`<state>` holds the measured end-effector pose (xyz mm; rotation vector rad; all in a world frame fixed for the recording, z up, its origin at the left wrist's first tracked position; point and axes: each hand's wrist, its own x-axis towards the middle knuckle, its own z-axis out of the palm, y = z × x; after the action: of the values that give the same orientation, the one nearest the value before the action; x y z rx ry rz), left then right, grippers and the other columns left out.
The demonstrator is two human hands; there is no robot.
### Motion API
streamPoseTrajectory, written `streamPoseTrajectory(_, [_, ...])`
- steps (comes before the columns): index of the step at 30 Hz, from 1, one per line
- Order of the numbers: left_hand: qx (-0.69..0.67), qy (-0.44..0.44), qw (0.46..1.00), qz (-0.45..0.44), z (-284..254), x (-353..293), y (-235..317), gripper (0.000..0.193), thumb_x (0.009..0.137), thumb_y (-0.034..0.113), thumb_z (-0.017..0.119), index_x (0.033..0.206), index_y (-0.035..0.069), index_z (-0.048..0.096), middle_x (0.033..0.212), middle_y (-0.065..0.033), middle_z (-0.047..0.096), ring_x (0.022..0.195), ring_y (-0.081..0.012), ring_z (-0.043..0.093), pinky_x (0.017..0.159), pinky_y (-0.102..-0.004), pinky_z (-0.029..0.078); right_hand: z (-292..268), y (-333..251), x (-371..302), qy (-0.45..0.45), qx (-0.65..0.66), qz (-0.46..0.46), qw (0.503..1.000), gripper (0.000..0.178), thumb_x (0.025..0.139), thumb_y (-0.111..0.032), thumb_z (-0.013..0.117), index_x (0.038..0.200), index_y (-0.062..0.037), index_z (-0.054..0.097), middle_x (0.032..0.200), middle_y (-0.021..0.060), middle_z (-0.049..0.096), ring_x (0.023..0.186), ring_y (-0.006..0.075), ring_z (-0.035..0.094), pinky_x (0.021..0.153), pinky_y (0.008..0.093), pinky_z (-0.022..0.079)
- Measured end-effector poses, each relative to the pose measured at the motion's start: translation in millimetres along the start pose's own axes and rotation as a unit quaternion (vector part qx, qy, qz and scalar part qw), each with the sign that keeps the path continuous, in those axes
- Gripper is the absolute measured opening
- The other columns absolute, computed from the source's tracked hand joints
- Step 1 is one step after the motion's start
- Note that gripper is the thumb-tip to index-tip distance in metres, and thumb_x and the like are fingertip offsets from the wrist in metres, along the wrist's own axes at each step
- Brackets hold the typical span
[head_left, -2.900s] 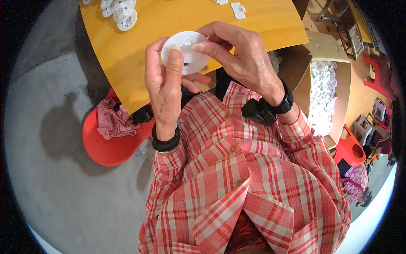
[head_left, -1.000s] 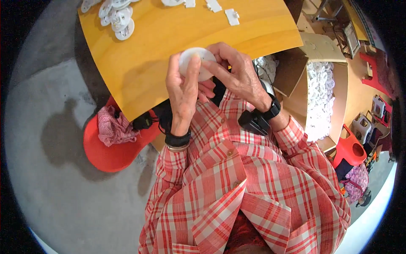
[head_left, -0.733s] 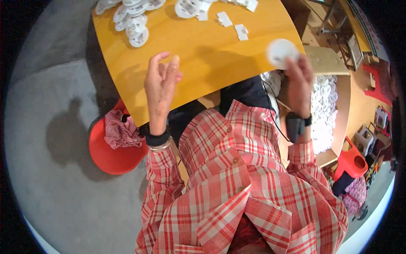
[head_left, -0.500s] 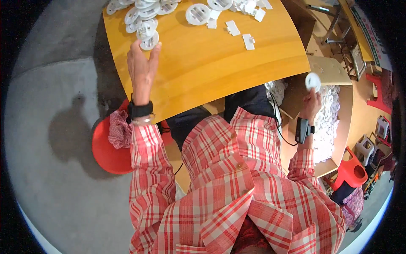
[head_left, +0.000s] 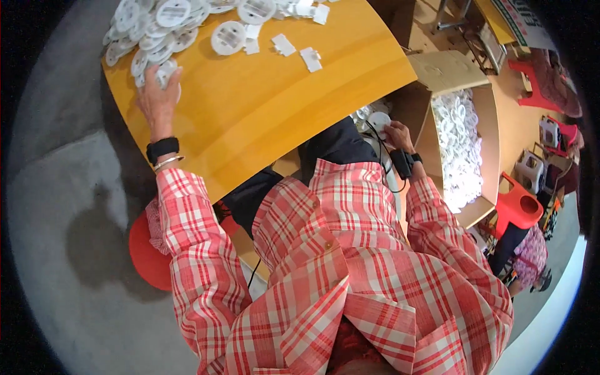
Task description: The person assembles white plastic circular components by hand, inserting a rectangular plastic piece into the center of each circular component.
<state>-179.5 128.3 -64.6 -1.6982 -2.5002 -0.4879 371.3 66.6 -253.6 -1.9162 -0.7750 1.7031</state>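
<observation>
On the table (head_left: 269, 94), at its left edge, our left hand (head_left: 159, 100) reaches the pile's (head_left: 172, 14) nearest disc (head_left: 164, 75), though we cannot tell whether it grips, while beyond the near edge our right hand (head_left: 399, 135) pinches another white disc (head_left: 378, 120).

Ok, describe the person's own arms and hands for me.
Both sleeves are long, in red-and-white plaid. The left hand is gloveless, with a black wristband and a shiny bangle. The right hand, also gloveless, has a boxy black device at its wrist; a thin black cable runs close by.
</observation>
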Motion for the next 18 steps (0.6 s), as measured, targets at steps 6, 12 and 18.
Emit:
streamPoseTrajectory(6, [-0.081, -0.003, 0.995, -0.059, -22, -7, -6, 0.051, 0.076, 0.041, 0.068, 0.111, 0.008, 0.053, 0.105, -0.0157, 0.061, 0.096, -0.0338, 0.057, 0.079, -0.0419, 0.044, -4, -22, 10, 0.057, -0.248, -0.219, 0.942, 0.023, 0.088, -0.022, 0.056, 0.095, -0.0003, 0.06, 0.071, 0.0063, 0.063, 0.06, 0.0112, 0.058, 0.055, 0.0261, 0.046])
streamPoseTrajectory(12, [-0.572, -0.03, 0.794, -0.202, -60, -40, 37, 0.045, 0.087, 0.028, 0.061, 0.121, 0.004, 0.045, 0.112, -0.0131, 0.056, 0.101, -0.0225, 0.056, 0.079, -0.0339, 0.045, 47, -142, -64, 0.38, -0.071, -0.403, 0.83, 0.019, 0.088, -0.022, 0.057, 0.091, -0.0028, 0.059, 0.074, 0.009, 0.062, 0.065, 0.0159, 0.059, 0.062, 0.0283, 0.047])
streamPoseTrajectory(18, [-0.813, -0.195, 0.498, -0.23, -71, -99, 69, 0.051, 0.091, 0.037, 0.051, 0.126, 0.002, 0.041, 0.121, -0.0232, 0.05, 0.108, -0.0344, 0.053, 0.08, -0.0381, 0.05, 105, -194, -65, 0.071, -0.298, -0.615, 0.727, 0.021, 0.082, -0.014, 0.059, 0.103, -0.0101, 0.059, 0.096, 0.0089, 0.06, 0.089, 0.0252, 0.056, 0.079, 0.0352, 0.045])
